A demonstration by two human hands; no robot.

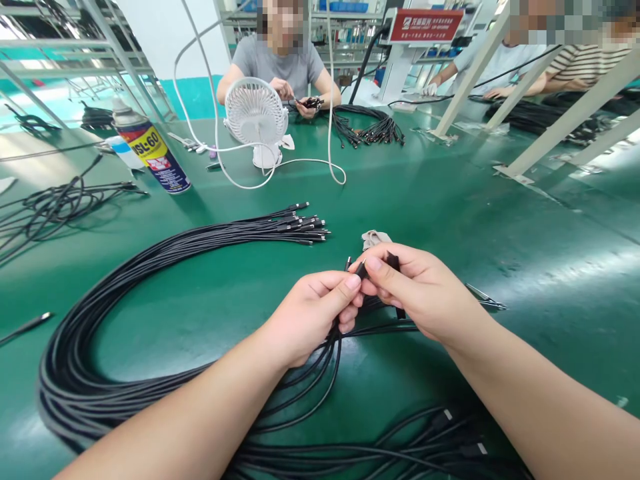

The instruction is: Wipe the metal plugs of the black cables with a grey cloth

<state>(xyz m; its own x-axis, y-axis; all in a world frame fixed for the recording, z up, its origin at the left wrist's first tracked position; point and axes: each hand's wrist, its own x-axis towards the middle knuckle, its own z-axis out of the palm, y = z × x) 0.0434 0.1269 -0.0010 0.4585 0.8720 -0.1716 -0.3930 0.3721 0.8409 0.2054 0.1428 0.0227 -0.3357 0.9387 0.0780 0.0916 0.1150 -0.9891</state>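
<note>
My left hand (pixel 325 307) pinches a black cable's connector end (pixel 361 270) between thumb and forefinger, and several cables hang down from below its fingers. Against that same connector presses the thumb of my right hand (pixel 407 283), with its fingers curled. A dark strip (pixel 393 261), whose kind I cannot make out, sits in the curled right fingers. To the left, a thick bundle of black cables (pixel 125 273) bends in a wide loop, its connector tips (pixel 310 227) bunched beyond my hands. More cables with larger plugs (pixel 443 420) lie near the front edge.
A crumpled pale cloth (pixel 375 238) lies just beyond my hands, and tweezers (pixel 487 299) rest to the right. Farther back stand a spray can (pixel 153 150) and a white fan (pixel 257 113). Across the green table (pixel 425 193), a person (pixel 280 73) handles cables. White posts (pixel 565 113) rise at right.
</note>
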